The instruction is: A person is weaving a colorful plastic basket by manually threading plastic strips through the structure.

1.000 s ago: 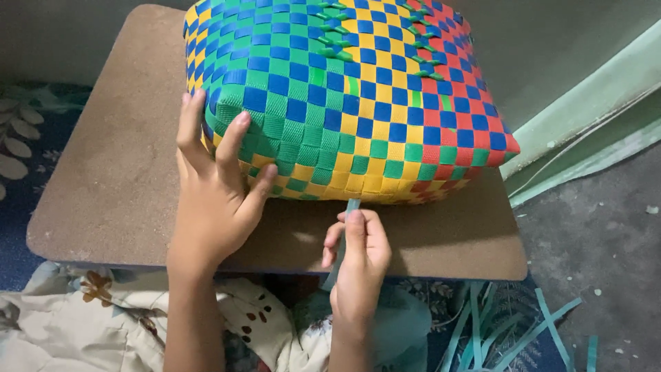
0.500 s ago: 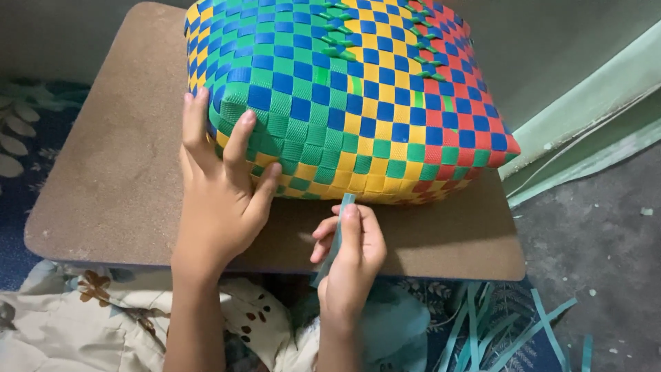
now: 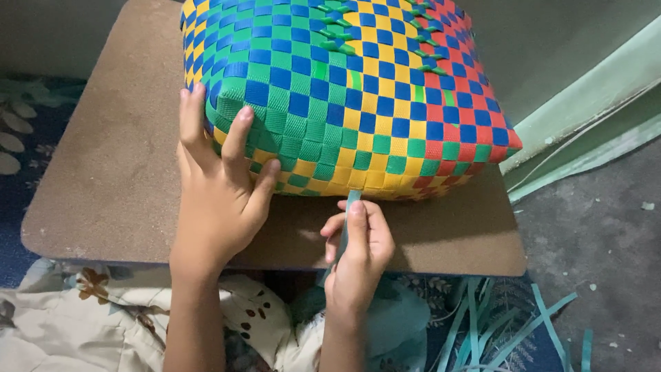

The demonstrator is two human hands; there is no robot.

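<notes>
single head cam on me, looking steeply down and forward, close over my hands, brown board [image 3: 103,179] filling frame, floor [image 3: 592,227] at right edge

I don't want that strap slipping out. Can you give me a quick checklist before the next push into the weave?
1. Left hand braces the multicoloured woven plastic basket: ok.
2. Right hand has a pinch grip on the teal plastic strap: ok.
3. Strap tip meets the basket's lower edge: ok.
4. Tip entered the intended slot: cannot tell.
5. Basket rests fully on the brown board: ok.
</notes>
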